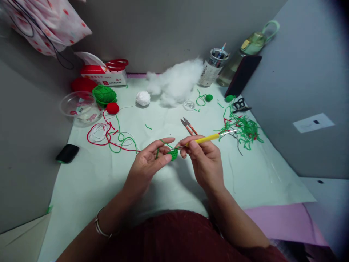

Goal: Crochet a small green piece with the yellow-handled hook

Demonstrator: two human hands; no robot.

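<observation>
A small green crochet piece [172, 154] (soft, light, judged floppy) is pinched by the left hand [148, 162] above the tabletop [89, 182]. A yellow crochet hook [203, 139] is clamped in the right hand [204, 160], pointing toward nine o'clock; the piece is best gripped at its edge.

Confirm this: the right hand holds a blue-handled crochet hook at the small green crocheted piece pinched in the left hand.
Not quite: in the head view the crochet hook in the right hand has a yellow handle, not blue. It does work at the small green crocheted piece pinched in the left hand.
</observation>
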